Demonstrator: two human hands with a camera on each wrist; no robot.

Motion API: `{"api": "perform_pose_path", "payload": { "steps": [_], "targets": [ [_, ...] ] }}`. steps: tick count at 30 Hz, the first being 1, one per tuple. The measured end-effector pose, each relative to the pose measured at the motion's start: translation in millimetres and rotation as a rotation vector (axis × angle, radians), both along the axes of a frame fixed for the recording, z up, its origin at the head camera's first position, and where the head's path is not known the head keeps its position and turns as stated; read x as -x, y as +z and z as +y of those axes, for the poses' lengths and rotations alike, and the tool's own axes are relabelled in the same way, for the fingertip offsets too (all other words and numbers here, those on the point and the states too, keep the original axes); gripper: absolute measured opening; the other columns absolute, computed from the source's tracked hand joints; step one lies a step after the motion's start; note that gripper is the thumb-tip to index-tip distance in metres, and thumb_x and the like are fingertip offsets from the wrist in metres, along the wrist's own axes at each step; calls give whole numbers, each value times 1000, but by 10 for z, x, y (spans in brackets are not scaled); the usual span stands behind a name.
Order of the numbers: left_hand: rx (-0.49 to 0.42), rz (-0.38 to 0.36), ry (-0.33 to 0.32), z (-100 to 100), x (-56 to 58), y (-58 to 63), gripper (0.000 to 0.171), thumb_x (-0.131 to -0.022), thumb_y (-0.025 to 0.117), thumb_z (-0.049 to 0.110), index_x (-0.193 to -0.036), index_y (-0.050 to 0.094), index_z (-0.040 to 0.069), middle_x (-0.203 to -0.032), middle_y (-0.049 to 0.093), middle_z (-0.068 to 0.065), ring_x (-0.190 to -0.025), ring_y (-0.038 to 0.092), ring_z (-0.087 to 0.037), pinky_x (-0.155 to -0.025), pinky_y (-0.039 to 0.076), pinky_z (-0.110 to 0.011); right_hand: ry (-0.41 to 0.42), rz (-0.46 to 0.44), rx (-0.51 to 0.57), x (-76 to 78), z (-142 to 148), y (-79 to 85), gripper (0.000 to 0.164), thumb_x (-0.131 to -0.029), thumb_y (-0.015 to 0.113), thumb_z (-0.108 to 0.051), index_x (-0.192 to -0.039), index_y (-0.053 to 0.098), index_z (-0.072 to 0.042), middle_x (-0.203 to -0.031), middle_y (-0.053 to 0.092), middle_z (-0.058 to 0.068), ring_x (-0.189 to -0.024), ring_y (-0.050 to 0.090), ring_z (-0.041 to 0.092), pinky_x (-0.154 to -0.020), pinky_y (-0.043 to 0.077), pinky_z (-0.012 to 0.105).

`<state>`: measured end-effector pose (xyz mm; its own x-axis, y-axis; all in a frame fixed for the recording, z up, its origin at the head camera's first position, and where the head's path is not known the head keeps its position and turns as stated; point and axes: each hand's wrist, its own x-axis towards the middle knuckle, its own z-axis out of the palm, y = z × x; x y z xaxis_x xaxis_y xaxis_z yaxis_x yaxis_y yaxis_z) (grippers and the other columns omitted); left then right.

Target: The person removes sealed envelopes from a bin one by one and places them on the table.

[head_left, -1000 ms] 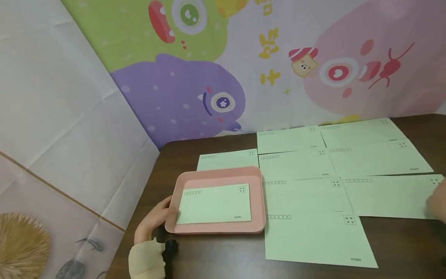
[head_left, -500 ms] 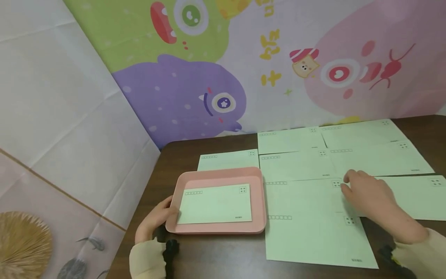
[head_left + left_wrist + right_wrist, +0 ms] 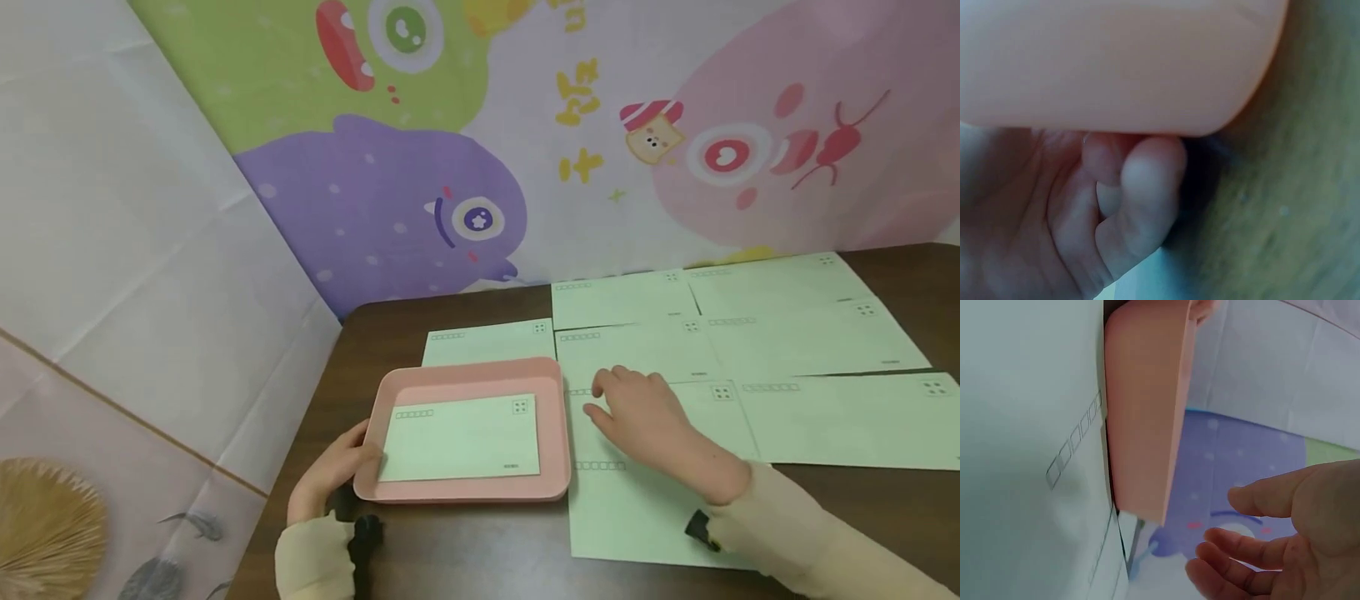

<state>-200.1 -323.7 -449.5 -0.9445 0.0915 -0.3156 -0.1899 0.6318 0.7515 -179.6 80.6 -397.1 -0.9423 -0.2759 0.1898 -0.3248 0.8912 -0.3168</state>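
My left hand (image 3: 330, 471) grips the left edge of a shallow pink tray (image 3: 553, 433), thumb at the rim. In the left wrist view, its curled fingers (image 3: 1150, 169) come up against the tray's underside. A pale green envelope (image 3: 461, 442) with printed boxes lies inside the tray. My right hand (image 3: 645, 417) is over laid-out envelopes, just right of the tray, its fingers loosely bent and holding nothing. The right wrist view shows a gap between its thumb (image 3: 1260, 495) and the other fingers, with the tray's side wall (image 3: 1147, 412) beyond them.
Several more pale green envelopes (image 3: 810, 333) lie in rows over the right side of the dark brown table (image 3: 450, 550). One envelope (image 3: 487, 340) is partly hidden behind the tray. A cartoon-printed cloth (image 3: 420, 208) hangs along the back, and a white one (image 3: 150, 208) at the left.
My right hand has come in from the right edge and moved left across the envelopes to beside the tray. My left hand and the tray have stayed in place.
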Motion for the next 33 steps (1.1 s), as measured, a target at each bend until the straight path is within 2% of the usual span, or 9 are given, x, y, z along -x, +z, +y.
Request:
{"api": "perform_pose_path", "payload": {
  "steps": [9,15,21,26,33],
  "targets": [
    [49,-4,5,0,-1,6,58,-83,47,12,-138,33,-1,-135,40,-24,-120,39,-35,-102,27,-54,92,31,-2,106,-424,-91,21,-81,63,-24,-91,61,-6,-80,56,2,-75,54,20,-72,40,37],
    [49,-15,13,3,4,12,60,-83,47,13,-139,31,-1,-137,38,-24,-121,38,-36,-102,27,-55,191,-2,-53,148,-669,-170,31,-82,63,-25,-100,60,0,-92,59,9,-88,54,24,-81,41,41],
    [42,-11,9,2,6,13,59,-83,48,13,-139,31,-1,-136,39,-24,-120,39,-35,-101,27,-55,279,-35,-124,199,-818,-279,38,-81,65,-27,-103,60,3,-88,58,10,-85,56,25,-81,43,39],
    [30,-1,7,-2,5,11,57,-83,48,12,-137,34,-1,-133,41,-23,-117,41,-34,-100,29,-54,310,-137,-157,220,-875,-315,56,-79,64,-36,-116,54,4,-103,57,13,-99,54,27,-91,39,39],
    [28,4,-4,-4,1,14,55,-83,47,12,-136,36,0,-133,42,-22,-116,42,-33,-100,30,-53,280,-230,-194,236,-878,-334,88,-70,70,-48,-129,40,9,-128,44,23,-122,40,33,-101,30,43]
  ]
}}
